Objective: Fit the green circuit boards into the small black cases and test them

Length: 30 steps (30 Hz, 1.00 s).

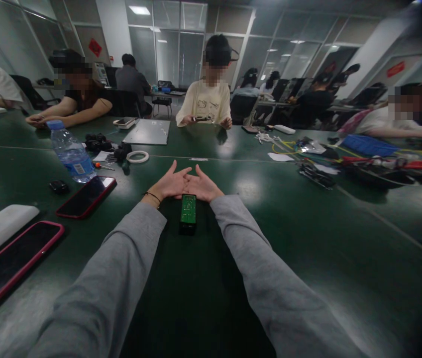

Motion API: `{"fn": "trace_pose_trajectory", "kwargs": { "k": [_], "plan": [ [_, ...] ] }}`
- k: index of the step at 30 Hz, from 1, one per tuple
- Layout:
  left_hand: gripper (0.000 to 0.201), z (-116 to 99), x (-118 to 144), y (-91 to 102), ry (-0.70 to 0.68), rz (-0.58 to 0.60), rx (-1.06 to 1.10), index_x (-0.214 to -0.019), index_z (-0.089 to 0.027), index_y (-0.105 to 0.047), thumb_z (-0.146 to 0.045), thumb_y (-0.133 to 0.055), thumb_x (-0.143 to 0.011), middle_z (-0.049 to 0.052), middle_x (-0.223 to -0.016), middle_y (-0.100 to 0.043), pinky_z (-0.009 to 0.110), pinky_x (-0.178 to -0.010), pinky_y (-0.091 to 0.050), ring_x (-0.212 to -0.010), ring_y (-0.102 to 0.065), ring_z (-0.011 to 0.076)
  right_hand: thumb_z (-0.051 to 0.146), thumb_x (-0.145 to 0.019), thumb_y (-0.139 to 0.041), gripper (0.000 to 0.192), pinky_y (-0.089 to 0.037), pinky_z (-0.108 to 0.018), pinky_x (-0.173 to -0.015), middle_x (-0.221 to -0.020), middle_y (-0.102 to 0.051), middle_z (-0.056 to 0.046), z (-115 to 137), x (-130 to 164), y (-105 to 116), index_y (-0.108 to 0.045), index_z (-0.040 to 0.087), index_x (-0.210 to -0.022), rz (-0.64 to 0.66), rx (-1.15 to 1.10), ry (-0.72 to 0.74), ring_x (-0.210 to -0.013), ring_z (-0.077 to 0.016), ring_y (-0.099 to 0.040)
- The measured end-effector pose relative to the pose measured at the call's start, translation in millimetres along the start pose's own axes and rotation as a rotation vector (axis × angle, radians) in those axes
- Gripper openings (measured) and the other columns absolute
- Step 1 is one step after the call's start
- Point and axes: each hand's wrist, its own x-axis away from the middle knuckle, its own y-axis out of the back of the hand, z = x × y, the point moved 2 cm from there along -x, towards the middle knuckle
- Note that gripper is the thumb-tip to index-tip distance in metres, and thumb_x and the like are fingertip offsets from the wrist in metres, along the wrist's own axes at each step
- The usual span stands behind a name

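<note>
On the dark green table (211, 278), both of my arms in grey sleeves reach forward. My left hand (169, 184) has a dark band at the wrist, its thumb pointing up and its fingers stretched inward. From the other side my right hand (204, 186) meets it, thumb raised, palm facing me. Their fingertips overlap in the middle, and neither hand holds anything. Close in front of them, between my wrists, lies a small black box with a green circuit board (188, 209) on top. Whether the fingers touch its far end, I cannot tell.
To the left are a water bottle (72, 154), two red-edged phones (87, 197), a white long case (4, 228) and a tape roll (137, 157). Cables and a blue tray (369, 145) lie at the right. A person (207, 102) sits opposite.
</note>
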Motion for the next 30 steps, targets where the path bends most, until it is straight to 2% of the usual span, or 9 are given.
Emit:
{"fn": "trace_pose_trajectory", "kwargs": {
  "k": [3,6,14,21,25,30],
  "plan": [
    [0.077,-0.5,-8.4,8.0,0.024,0.007,0.011,-0.144,-0.012,-0.011,-0.062,-0.014,-0.085,0.017,-0.112,-0.061,0.051,-0.096,-0.033,-0.109,-0.055,0.0296,0.062,-0.089,-0.004,0.064,-0.036,-0.059,-0.093,-0.108,-0.057,-0.014,2.8,-2.8,2.8,-0.044,0.014,-0.102,-0.040,-0.004,-0.009,-0.107,-0.0242,-0.054],
    [0.079,-1.1,-15.5,15.4,0.022,0.008,0.008,-0.144,-0.009,-0.006,-0.061,-0.012,-0.084,0.020,-0.118,-0.058,0.054,-0.099,-0.028,-0.115,-0.051,0.0316,0.063,-0.088,-0.003,0.066,-0.033,-0.063,-0.093,-0.111,-0.056,-0.016,4.7,-4.6,7.4,-0.043,0.013,-0.105,-0.047,-0.009,-0.001,-0.109,-0.0261,-0.053],
    [0.086,-0.1,-24.4,24.0,-0.007,-0.049,0.021,-0.142,-0.005,-0.010,-0.064,-0.004,-0.080,0.021,-0.115,-0.058,0.054,-0.101,-0.026,-0.119,-0.047,0.0324,0.063,-0.087,-0.001,0.069,-0.026,-0.067,-0.094,-0.117,-0.052,-0.018,6.2,-9.3,17.5,-0.042,0.012,-0.108,-0.046,-0.032,0.010,-0.114,-0.0286,-0.049],
    [0.084,1.8,-26.6,27.0,-0.012,-0.055,0.023,-0.143,-0.008,-0.007,-0.062,-0.005,-0.080,0.021,-0.120,-0.055,0.054,-0.101,-0.025,-0.122,-0.044,0.0326,0.063,-0.086,0.002,0.073,-0.023,-0.066,-0.096,-0.112,-0.055,-0.017,6.2,-10.5,20.3,-0.044,0.011,-0.107,-0.018,-0.024,0.015,-0.111,-0.0284,-0.052],
    [0.079,0.1,-25.8,22.1,-0.022,-0.050,0.009,-0.144,-0.012,-0.007,-0.061,-0.006,-0.082,0.018,-0.122,-0.054,0.055,-0.100,-0.025,-0.120,-0.045,0.0328,0.063,-0.087,0.002,0.072,-0.023,-0.065,-0.096,-0.108,-0.058,-0.014,7.5,-11.1,22.5,-0.045,0.012,-0.106,-0.006,-0.019,0.023,-0.108,-0.0271,-0.054],
    [0.076,-3.5,-17.1,-2.3,-0.056,-0.132,-0.124,-0.141,-0.014,-0.024,-0.064,-0.014,-0.084,0.016,-0.114,-0.059,0.051,-0.098,-0.033,-0.112,-0.052,0.0303,0.065,-0.086,0.000,0.070,-0.027,-0.066,-0.094,-0.109,-0.059,-0.012,9.2,-9.3,18.5,-0.046,0.016,-0.106,-0.063,0.063,0.062,-0.110,-0.0257,-0.053]
  ]
}}
